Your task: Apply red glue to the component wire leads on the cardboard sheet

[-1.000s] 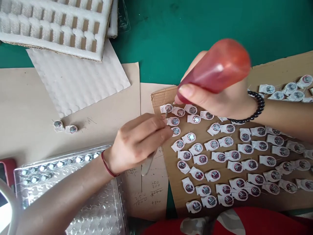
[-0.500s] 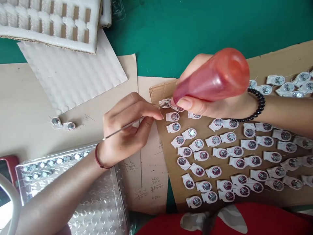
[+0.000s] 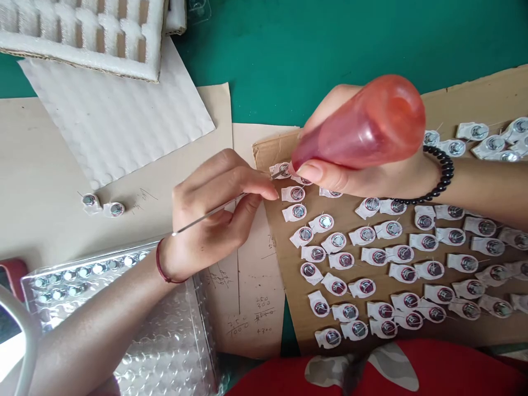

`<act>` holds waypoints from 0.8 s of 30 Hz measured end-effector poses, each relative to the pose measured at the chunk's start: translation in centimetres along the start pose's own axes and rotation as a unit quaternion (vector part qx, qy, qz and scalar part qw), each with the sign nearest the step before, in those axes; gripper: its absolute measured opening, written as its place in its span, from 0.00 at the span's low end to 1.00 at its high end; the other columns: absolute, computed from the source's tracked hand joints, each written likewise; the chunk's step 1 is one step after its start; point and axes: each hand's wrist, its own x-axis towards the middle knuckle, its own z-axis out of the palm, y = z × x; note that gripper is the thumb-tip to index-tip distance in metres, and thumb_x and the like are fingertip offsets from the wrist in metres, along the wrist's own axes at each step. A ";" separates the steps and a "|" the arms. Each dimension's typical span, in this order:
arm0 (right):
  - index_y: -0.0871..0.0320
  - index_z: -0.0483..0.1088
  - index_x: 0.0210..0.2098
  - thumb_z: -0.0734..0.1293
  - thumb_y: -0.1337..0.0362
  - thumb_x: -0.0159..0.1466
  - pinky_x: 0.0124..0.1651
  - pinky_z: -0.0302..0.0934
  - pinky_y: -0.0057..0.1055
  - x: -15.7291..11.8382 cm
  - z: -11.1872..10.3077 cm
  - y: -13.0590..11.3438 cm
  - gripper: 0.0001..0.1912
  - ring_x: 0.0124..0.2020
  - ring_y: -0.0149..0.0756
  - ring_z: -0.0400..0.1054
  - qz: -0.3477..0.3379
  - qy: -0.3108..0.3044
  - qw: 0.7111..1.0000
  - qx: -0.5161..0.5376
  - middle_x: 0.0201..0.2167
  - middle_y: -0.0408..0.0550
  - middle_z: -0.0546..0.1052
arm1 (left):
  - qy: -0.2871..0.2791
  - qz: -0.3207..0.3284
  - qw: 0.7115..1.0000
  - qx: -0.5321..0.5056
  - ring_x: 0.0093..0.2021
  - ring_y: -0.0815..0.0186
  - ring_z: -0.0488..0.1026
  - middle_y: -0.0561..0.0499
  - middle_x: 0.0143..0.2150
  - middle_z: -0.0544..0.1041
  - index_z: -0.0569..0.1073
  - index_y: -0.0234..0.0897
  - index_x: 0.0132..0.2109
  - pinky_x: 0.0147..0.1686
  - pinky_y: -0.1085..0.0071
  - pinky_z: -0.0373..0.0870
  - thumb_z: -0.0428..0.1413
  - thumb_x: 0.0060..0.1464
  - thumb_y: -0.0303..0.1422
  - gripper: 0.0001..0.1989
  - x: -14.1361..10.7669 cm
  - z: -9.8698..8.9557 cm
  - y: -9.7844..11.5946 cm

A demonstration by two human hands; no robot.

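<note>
My left hand (image 3: 218, 209) pinches a thin metal rod (image 3: 206, 219), its tip resting at a small white-tabbed round part (image 3: 281, 170) near the cardboard's upper left corner. Wrapped round a red translucent squeeze bottle (image 3: 367, 129) is my right hand (image 3: 334, 176). The bottle is tilted, its narrow end pointing down at that same part; the nozzle tip is mostly hidden by my fingers. Below my hands, several more parts (image 3: 293, 194), each a silvery disc with thin wires on a white tab, lie in rough rows on the brown cardboard sheet (image 3: 289, 264).
At the lower left, a clear plastic tray (image 3: 165, 341) holds several silvery round pieces. Two tabbed parts (image 3: 103, 205) lie on paper above it. A white foam tray (image 3: 154, 55) overlaps a dimpled white sheet (image 3: 136, 115) at the upper left. Green tabletop (image 3: 264, 60) shows behind.
The view has shifted slightly. Both hands keep their holds on the rod and the bottle at the same part, with almost no movement.
</note>
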 end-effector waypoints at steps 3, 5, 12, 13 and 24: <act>0.61 0.70 0.24 0.72 0.56 0.44 0.31 0.59 0.24 -0.1 0.1 0.1 0.14 0.28 0.24 0.65 -0.002 0.013 1.000 -0.009 0.28 0.44 0.72 | -0.003 0.002 1.000 0.000 0.32 0.72 0.70 0.55 0.32 0.73 0.70 0.39 0.32 0.31 0.72 0.67 0.54 0.43 0.13 0.15 0.0 0.0 0.0; 0.60 0.70 0.24 0.71 0.58 0.45 0.31 0.59 0.23 -0.1 0.1 0.2 0.12 0.28 0.23 0.65 -0.007 0.021 1.000 -0.013 0.28 0.44 0.72 | -0.003 0.002 1.000 0.000 0.32 0.72 0.70 0.55 0.32 0.73 0.71 0.39 0.32 0.31 0.72 0.67 0.54 0.43 0.13 0.15 0.1 0.0 0.0; 0.62 0.70 0.24 0.68 0.58 0.49 0.31 0.60 0.22 -0.2 0.4 0.2 0.12 0.28 0.22 0.66 -0.009 0.030 0.999 -0.017 0.26 0.45 0.72 | -0.005 0.012 1.000 0.004 0.33 0.72 0.71 0.54 0.32 0.74 0.71 0.38 0.32 0.31 0.72 0.68 0.54 0.43 0.13 0.15 0.2 0.0 0.1; 0.63 0.70 0.24 0.68 0.58 0.49 0.31 0.60 0.22 -0.2 0.4 0.2 0.12 0.27 0.23 0.66 -0.007 0.034 0.999 -0.017 0.25 0.45 0.72 | -0.007 0.012 1.000 0.005 0.33 0.72 0.71 0.54 0.33 0.74 0.71 0.38 0.32 0.31 0.71 0.68 0.54 0.43 0.13 0.15 0.2 0.0 0.1; 0.64 0.67 0.19 0.68 0.54 0.48 0.29 0.59 0.28 -0.3 0.2 0.4 0.16 0.26 0.26 0.65 0.007 0.066 0.997 -0.050 0.23 0.48 0.70 | -0.011 0.015 1.000 0.013 0.33 0.72 0.71 0.55 0.33 0.74 0.71 0.40 0.32 0.31 0.72 0.69 0.55 0.43 0.14 0.15 0.3 0.0 0.1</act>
